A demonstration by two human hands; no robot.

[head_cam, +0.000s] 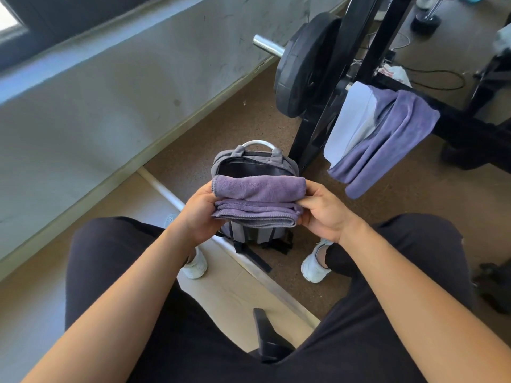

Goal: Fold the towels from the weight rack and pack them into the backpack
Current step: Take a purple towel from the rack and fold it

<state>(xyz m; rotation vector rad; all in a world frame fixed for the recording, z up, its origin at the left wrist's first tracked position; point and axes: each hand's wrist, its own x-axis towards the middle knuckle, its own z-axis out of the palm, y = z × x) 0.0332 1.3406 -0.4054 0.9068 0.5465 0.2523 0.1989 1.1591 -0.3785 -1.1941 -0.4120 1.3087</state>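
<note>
Head view: both my hands, left and right, pinch the folded towel's ends, its length crosswise just above the open backpack.

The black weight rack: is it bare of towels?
No, a purple terry towel and a pale blue towel hang over the black rack bar.

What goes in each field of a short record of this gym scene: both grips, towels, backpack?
left grip: hand holds folded purple towel at its left end
right grip: hand pinches the same towel's right end
backpack: grey, on floor, top open, beneath the held towel
weight rack: light blue towel and violet towel draped over a bar
</note>
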